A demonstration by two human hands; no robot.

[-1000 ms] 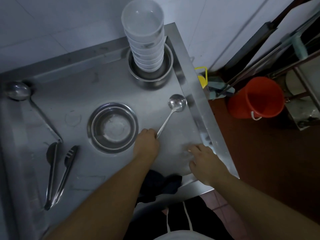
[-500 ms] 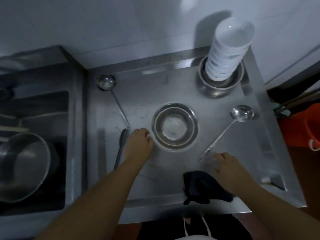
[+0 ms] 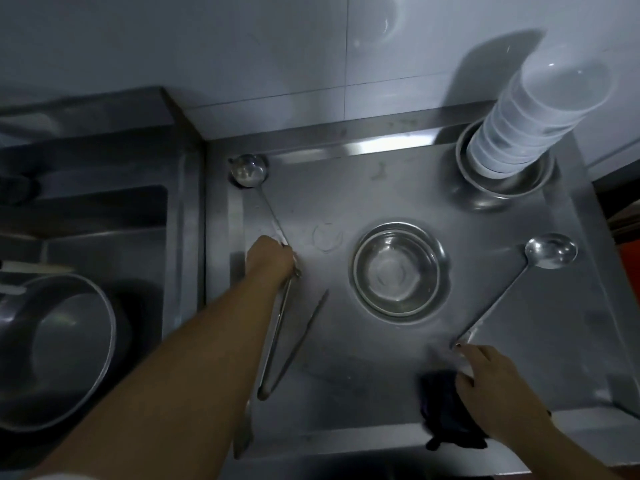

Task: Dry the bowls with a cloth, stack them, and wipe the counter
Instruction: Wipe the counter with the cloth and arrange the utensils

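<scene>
A stack of several white bowls [image 3: 540,112] stands in a steel bowl [image 3: 509,188] at the counter's back right corner. One empty steel bowl [image 3: 398,271] sits mid-counter. My left hand [image 3: 272,259] grips the handle end of the left ladle [image 3: 247,169], whose scoop lies at the back left. My right hand [image 3: 491,386] rests with spread fingers on a dark cloth [image 3: 446,417] at the front edge. Its fingertips are close to the handle tip of the right ladle [image 3: 550,251].
Steel tongs [image 3: 287,341] lie on the steel counter [image 3: 381,188] just below my left hand. A sink [image 3: 104,216] on the left holds a large steel basin [image 3: 52,348]. A tiled wall backs the counter, which has a raised rim.
My left hand let go of the right ladle's handle and crossed to the left ladle's handle. My right hand shifted onto the dark cloth. The view swung left, showing the sink.
</scene>
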